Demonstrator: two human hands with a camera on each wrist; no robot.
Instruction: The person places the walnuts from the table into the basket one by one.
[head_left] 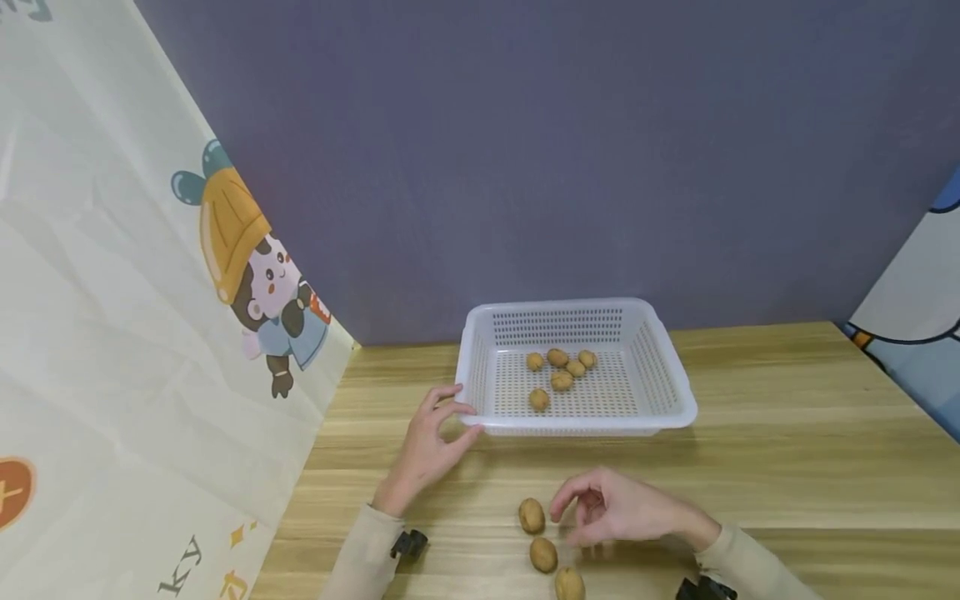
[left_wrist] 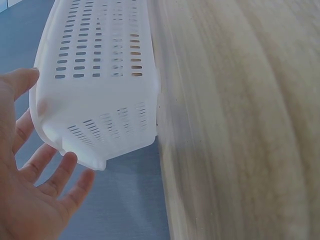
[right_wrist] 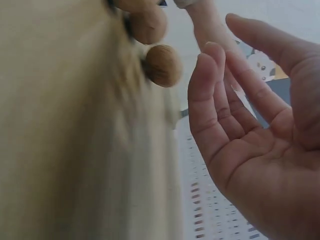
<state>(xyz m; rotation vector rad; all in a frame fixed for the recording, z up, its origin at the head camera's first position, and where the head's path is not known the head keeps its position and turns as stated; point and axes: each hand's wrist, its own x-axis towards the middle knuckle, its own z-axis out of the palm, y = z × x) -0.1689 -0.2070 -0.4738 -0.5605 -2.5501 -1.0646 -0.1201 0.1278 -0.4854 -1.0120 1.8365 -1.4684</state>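
Observation:
A white perforated plastic basket (head_left: 577, 425) stands at the back of the wooden table with several walnuts (head_left: 562, 381) on its floor. At its near left corner, my left hand (head_left: 431, 446) touches the rim with spread fingers; in the left wrist view the thumb tip (left_wrist: 31, 77) lies against the basket rim (left_wrist: 37, 107). My right hand (head_left: 618, 507) hovers over the table in front of the basket, fingers loosely bent and nothing between them. Just left of it, three walnuts (head_left: 532, 516) lie in a slanting row, apart from the fingers. The right wrist view shows a walnut (right_wrist: 163, 66) beside the fingertips.
A dark grey-blue panel (head_left: 570, 167) rises behind the basket. On the left hangs a white sheet (head_left: 97, 292) printed with a cartoon figure, and another printed sheet (head_left: 911, 275) stands at the right edge. Wooden table surface (head_left: 795, 450) extends right of the basket.

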